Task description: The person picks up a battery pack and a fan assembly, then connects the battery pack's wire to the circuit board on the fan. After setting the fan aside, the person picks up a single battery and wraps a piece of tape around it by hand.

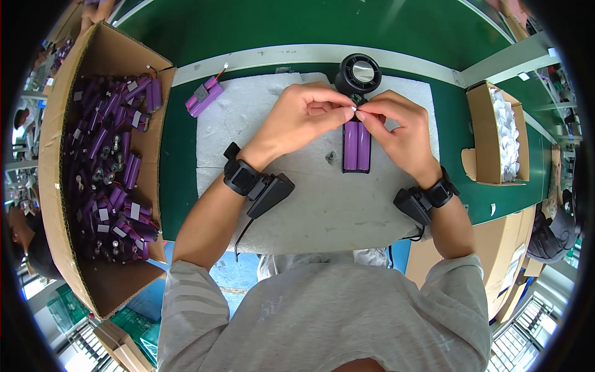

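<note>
A small white plastic piece (pixel 354 108) is pinched by the fingers (pixel 339 116) of the left hand (pixel 304 115); those of the right hand (pixel 401 124) are pressed together beside it, their hold unclear. It is held between a round black fan head (pixel 351 67) and two purple cylindrical cells (pixel 357 149).

Grey short-sleeved shirt (pixel 347 304), striped left sleeve (pixel 193 301), black wristbands (pixel 242 177), boxy modules (pixel 273 193), thin cables (pixel 240 236)

No wording or numbers can be read in this workshop view. White labels (pixel 135 211) on purple packs (pixel 99 142) in the carton (pixel 116 288) at left, and faint print (pixel 271 308) on a grey shirt (pixel 347 297), are illegible.
</note>
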The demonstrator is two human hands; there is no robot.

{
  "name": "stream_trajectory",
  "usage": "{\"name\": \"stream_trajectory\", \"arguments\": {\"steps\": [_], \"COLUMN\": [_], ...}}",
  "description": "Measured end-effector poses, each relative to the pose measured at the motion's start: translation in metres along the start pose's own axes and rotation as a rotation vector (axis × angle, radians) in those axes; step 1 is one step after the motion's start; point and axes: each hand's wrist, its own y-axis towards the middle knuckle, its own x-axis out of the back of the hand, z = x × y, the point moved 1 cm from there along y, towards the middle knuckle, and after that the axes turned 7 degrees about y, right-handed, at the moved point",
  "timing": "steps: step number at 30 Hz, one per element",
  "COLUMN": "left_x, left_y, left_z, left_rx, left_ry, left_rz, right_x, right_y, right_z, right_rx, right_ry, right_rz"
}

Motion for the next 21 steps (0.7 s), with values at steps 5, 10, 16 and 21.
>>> {"name": "stream_trajectory", "arguments": {"steps": [5, 10, 16, 21], "left_x": [0.0041, 0.0032, 0.0037, 0.0065], "left_y": [0.0019, 0.0005, -0.0002, 0.0003], "left_z": [0.0036, 0.0039, 0.0046, 0.0094], "left_rx": [-0.043, -0.052, -0.082, -0.152], "left_ry": [0.053, 0.066, 0.100, 0.117], "left_rz": [0.031, 0.007, 0.035, 0.005], "right_x": [-0.0004, 0.0001, -0.0014, -0.0041], "right_y": [0.0000, 0.0001, 0.0003, 0.0002], "right_z": [0.0006, 0.0023, 0.0045, 0.0061], "right_rx": [-0.015, -0.147, -0.241, -0.290], "right_ry": [-0.008, 0.085, 0.128, 0.147], "right_rz": [-0.006, 0.035, 0.103, 0.104]}}
